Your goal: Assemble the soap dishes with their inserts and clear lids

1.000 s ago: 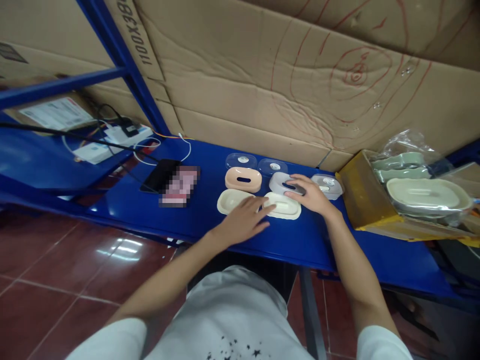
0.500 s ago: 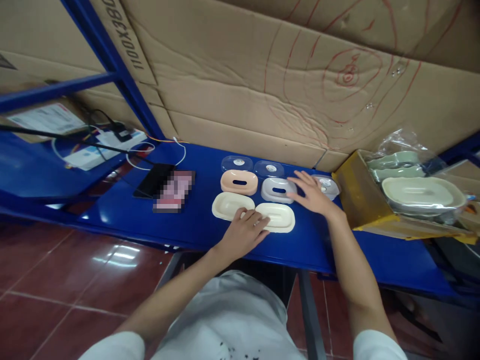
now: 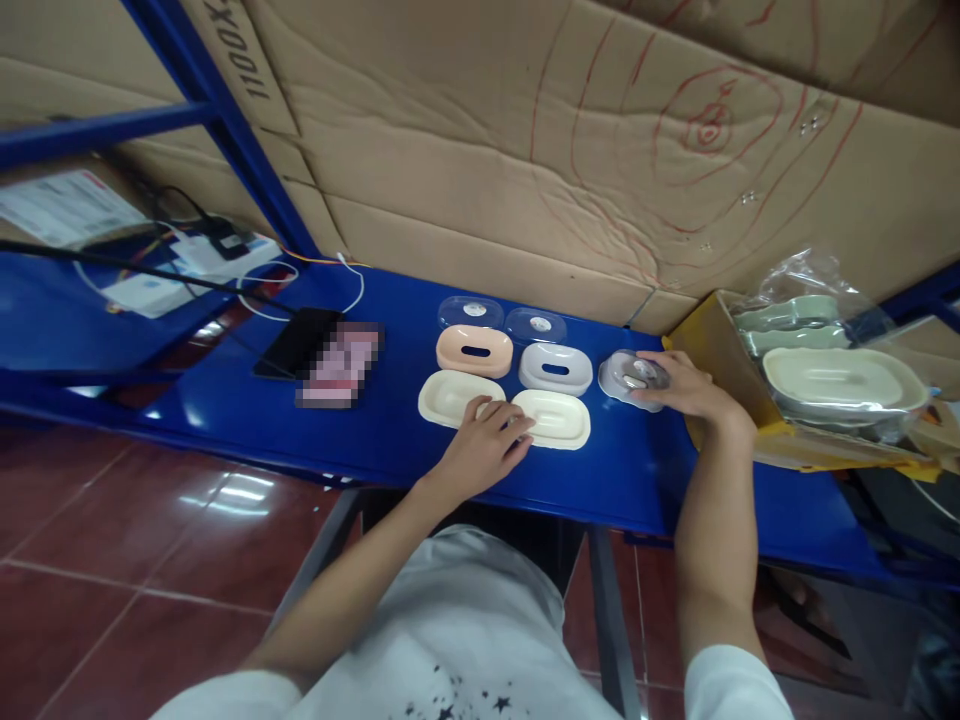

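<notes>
on the blue table [image 3: 390,430], the right hand [image 3: 679,385] grasps the clear-lidded dish [image 3: 620,376] beneath its fingers, left hand [image 3: 487,440] unclenched

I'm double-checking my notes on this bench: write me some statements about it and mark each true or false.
1. The right hand is at the rightmost clear lid. True.
2. The peach dish lies right of the lilac dish. False: it lies left of it.
3. The left hand is at the cream trays. True.
4. The box stands left of the cream trays. False: it stands to their right.
5. The lilac dish has a slot in it. True.
</notes>
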`<state>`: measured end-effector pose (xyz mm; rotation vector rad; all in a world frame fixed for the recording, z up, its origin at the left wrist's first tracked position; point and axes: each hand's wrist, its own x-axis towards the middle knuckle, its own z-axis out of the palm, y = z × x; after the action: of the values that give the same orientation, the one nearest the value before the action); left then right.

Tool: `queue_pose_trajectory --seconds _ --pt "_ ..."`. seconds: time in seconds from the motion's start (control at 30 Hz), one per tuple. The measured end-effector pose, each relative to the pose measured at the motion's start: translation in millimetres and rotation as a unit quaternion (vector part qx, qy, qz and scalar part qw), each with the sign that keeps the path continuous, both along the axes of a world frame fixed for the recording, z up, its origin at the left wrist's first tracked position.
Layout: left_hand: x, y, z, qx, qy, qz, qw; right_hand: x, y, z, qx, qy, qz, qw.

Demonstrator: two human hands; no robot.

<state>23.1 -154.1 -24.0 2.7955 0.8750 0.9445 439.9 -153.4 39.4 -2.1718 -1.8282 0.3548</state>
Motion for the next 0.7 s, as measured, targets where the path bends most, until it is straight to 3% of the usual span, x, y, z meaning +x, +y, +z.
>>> queue_pose_trajectory --seconds 0.27,0.7 --pt "-0.8 -1.7 2.4 -0.008 -0.001 -0.010 1.000 11.2 -5.2 6.3 0.001 0.093 0.007 0.996" --pt "-2.1 -2.6 4.8 -0.009 -0.013 -0.025 1.000 -4.7 47.0 -37.4 0.150 0.053 0.081 0.984"
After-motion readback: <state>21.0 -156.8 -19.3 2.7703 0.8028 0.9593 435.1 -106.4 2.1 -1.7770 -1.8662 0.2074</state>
